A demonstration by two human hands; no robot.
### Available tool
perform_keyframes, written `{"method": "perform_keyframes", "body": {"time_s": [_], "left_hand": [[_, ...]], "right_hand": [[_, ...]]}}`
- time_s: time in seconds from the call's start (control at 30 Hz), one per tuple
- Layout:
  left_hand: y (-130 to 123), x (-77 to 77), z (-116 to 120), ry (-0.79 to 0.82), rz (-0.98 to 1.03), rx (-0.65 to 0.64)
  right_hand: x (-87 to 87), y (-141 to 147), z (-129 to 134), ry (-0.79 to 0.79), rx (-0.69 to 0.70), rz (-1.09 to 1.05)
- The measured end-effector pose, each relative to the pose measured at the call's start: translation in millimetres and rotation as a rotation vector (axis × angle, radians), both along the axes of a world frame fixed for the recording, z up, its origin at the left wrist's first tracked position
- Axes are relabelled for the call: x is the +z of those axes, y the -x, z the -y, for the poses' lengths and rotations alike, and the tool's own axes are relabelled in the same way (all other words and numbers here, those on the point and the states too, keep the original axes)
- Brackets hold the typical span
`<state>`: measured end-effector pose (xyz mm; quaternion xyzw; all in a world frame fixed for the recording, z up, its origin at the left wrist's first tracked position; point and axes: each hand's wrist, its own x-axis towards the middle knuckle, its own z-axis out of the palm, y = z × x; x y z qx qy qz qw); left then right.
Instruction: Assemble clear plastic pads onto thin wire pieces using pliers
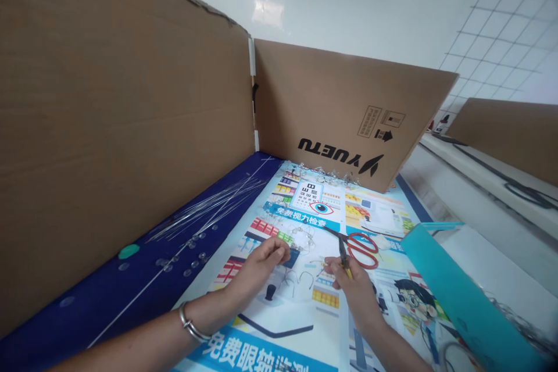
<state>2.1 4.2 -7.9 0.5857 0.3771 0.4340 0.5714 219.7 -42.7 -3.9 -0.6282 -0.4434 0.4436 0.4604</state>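
The left hand [259,267] was closed in a pinch, its fingers hiding whatever they held, while the right hand [354,286] gripped a narrow yellow-handled tool [344,260] just beside red-handled scissors [362,249]. Faint transparent eyeglass parts [300,235] lay on an eye-test poster [296,213], below a cardboard panel [331,122] printed YUETU.

The right hand [353,293] grips yellow-handled pliers [344,261] beside red-handled scissors [362,250], the left hand [259,270] curled near clear eyeglass frames [300,236].
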Motion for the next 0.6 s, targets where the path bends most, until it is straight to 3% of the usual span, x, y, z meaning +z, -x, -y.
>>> {"method": "perform_keyframes", "body": {"time_s": [0.3,0.6], "left_hand": [[-1,4.2,0,-0.034,-0.034,-0.061],[10,5.1,-24,0.057,-0.054,0.096]], "right_hand": [[4.1,5,-1,-0.011,-0.008,0.016],[14.9,14,-16,-0.012,-0.114,-0.111]]}}
